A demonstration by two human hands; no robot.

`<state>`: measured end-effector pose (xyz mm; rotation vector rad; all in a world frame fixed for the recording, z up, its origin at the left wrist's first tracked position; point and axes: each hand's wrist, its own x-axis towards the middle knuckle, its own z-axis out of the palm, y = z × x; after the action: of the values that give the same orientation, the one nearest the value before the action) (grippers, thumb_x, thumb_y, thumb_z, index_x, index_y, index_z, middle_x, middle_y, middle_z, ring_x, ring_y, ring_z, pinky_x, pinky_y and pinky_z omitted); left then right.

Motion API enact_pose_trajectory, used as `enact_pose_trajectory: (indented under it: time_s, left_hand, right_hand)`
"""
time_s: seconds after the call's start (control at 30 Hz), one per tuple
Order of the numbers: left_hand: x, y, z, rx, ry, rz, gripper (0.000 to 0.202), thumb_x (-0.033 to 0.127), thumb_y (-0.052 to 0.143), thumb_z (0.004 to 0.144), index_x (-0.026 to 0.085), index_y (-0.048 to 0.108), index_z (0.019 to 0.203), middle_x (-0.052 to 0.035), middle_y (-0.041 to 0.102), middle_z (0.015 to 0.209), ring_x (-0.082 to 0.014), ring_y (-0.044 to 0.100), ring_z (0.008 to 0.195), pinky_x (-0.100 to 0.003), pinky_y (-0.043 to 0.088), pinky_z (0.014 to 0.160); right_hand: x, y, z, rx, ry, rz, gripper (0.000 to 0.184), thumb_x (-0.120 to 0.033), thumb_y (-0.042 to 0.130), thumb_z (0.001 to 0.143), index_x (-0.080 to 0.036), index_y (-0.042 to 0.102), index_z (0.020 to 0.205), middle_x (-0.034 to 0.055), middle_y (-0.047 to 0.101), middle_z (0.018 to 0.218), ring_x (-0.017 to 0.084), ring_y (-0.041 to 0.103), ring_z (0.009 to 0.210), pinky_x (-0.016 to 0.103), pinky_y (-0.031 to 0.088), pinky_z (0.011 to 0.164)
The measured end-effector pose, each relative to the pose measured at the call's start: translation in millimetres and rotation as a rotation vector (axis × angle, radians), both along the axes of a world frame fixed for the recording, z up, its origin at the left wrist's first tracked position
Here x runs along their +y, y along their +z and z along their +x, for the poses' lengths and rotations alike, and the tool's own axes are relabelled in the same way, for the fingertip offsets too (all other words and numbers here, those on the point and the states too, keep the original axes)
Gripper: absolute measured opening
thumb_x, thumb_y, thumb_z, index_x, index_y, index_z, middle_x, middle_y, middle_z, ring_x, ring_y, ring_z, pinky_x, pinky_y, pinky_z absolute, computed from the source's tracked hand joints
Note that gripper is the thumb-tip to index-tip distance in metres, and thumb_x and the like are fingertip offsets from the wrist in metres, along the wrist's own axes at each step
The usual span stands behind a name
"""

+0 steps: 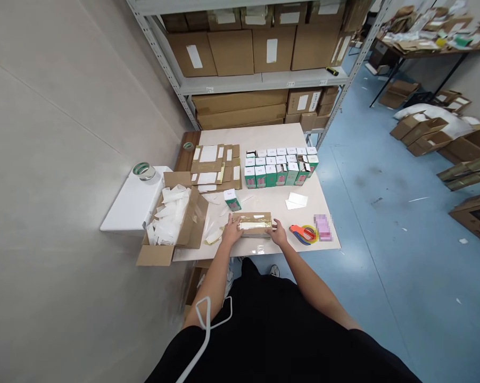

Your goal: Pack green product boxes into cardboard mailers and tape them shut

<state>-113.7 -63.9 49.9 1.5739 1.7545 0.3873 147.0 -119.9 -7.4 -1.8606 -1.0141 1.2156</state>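
A small taped cardboard box (253, 217) with a white label lies near the front edge of the table. At its left end is my left hand (231, 232), fingers curved over the side. My right hand (278, 233) grips the opposite end, so the box sits between both hands. Just behind it stands a single white-and-green carton (232, 199). Orange-handled scissors (303, 233) lie to the right of my right hand, beside a yellow tape roll (312, 234). Crumpled clear plastic (213, 229) is left of my left hand.
Rows of white-and-green cartons (271, 175) stand behind, near flattened cardboard (208, 166). White cards (296, 200) lie at right. An open cardboard box (196, 218) holding white packing overhangs the left edge. A tape roll (143, 171) rests on a white surface (132, 205). Shelving (240, 82) rises beyond.
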Motion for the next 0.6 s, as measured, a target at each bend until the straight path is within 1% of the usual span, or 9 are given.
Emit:
enact_pose_trajectory:
  time_s: [0.1,0.17,0.23,0.3,0.37,0.4,0.47,0.53,0.6]
  left_hand:
    - [-10,-9.8,-2,-0.040,0.016,-0.074,0.079,0.049,0.082,0.077,0.033,0.058,0.151,-0.0075,0.014,0.178,-0.0435,0.046,0.148,-0.047,0.041,0.116]
    - [-11,-12.5,-2,-0.028,0.030,-0.101,0.084,0.054,0.083,0.075,0.034,0.057,0.152,-0.0085,0.014,0.178,-0.0440,0.047,0.147,-0.047,0.042,0.115]
    - [-8,-12.5,0,0.001,0.047,-0.106,0.083,0.057,0.083,0.074,0.033,0.059,0.150,-0.0109,0.019,0.176,-0.0444,0.048,0.145,-0.048,0.043,0.114]
    - [-2,-10.8,3,0.018,0.074,-0.075,0.073,0.059,0.079,0.078,0.030,0.064,0.144,-0.0148,0.037,0.169,-0.0425,0.052,0.142,-0.048,0.043,0.112]
    - [5,-8.8,6,0.032,0.115,-0.030,0.057,0.059,0.073,0.085,0.027,0.070,0.132,-0.0171,0.060,0.149,-0.0388,0.058,0.135,-0.046,0.044,0.110]
    - [9,-8.0,7,0.049,0.142,-0.015,0.051,0.058,0.072,0.086,0.026,0.071,0.126,-0.0165,0.068,0.138,-0.0371,0.061,0.130,-0.044,0.046,0.108]
    - [18,-7.4,8,0.103,0.202,-0.018,0.046,0.054,0.072,0.087,0.026,0.068,0.122,-0.0141,0.073,0.125,-0.0346,0.066,0.121,-0.042,0.048,0.102]
    - [25,-8.3,6,0.147,0.255,-0.053,0.054,0.051,0.075,0.084,0.026,0.061,0.130,-0.0135,0.073,0.126,-0.0343,0.068,0.118,-0.042,0.050,0.099]
    - [29,-10.9,3,0.139,0.293,-0.097,0.073,0.050,0.079,0.080,0.025,0.051,0.143,-0.0157,0.071,0.132,-0.0359,0.067,0.122,-0.043,0.050,0.100]
  right_hand:
    - [3,-1.1,1,-0.008,0.004,-0.003,0.079,-0.045,0.081,0.074,-0.029,0.052,0.146,0.0105,0.073,0.126,0.029,0.075,0.099,0.044,0.058,0.092]
    - [5,-1.9,2,-0.013,0.015,-0.005,0.080,-0.044,0.081,0.074,-0.029,0.052,0.147,0.0102,0.073,0.126,0.029,0.075,0.098,0.045,0.057,0.093]
    - [7,-2.4,2,-0.014,0.021,-0.005,0.081,-0.044,0.081,0.073,-0.028,0.052,0.147,0.0105,0.073,0.126,0.029,0.075,0.097,0.046,0.057,0.094]
    - [8,-2.4,2,-0.006,0.021,-0.003,0.082,-0.044,0.083,0.072,-0.029,0.053,0.147,0.0106,0.073,0.126,0.029,0.075,0.097,0.046,0.056,0.094]
    - [9,-1.9,2,-0.001,0.018,-0.006,0.083,-0.044,0.085,0.070,-0.029,0.054,0.146,0.0102,0.074,0.125,0.029,0.075,0.096,0.046,0.056,0.094]
    - [9,-1.5,2,-0.002,0.018,-0.011,0.083,-0.044,0.085,0.070,-0.030,0.055,0.146,0.0099,0.074,0.125,0.029,0.075,0.096,0.045,0.056,0.094]
    - [8,-0.3,2,-0.006,0.027,-0.023,0.080,-0.044,0.085,0.072,-0.030,0.056,0.145,0.0098,0.074,0.127,0.030,0.075,0.097,0.045,0.057,0.094]
    - [7,1.7,2,-0.007,0.042,-0.026,0.078,-0.044,0.084,0.073,-0.030,0.057,0.145,0.0096,0.073,0.129,0.031,0.075,0.104,0.047,0.057,0.097]
    - [5,5.1,3,-0.010,0.052,0.015,0.078,-0.043,0.084,0.073,-0.031,0.058,0.145,0.0088,0.071,0.134,0.034,0.070,0.118,0.049,0.054,0.104]
